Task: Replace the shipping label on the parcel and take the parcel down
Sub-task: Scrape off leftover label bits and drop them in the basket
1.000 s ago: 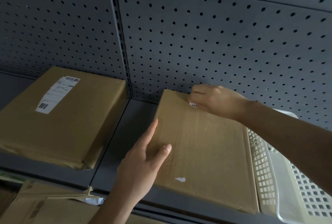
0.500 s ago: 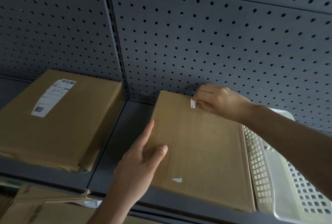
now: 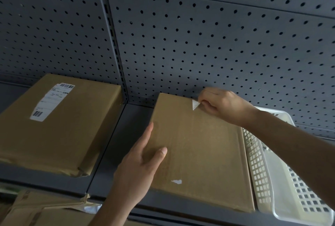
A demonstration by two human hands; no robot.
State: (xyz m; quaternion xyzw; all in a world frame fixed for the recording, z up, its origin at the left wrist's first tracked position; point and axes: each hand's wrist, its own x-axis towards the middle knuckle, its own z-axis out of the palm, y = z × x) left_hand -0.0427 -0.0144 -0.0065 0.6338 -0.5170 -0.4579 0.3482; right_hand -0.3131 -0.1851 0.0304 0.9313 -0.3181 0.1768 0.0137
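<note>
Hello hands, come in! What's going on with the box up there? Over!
Left hand flat on parcel, steadying it. Right hand pinching white label scrap at far edge. Another scrap near front. Nothing in the way.

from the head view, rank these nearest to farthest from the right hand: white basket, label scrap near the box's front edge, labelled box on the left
1. white basket, just right of the right hand
2. label scrap, front of the parcel
3. labelled box, far left on the shelf
</note>
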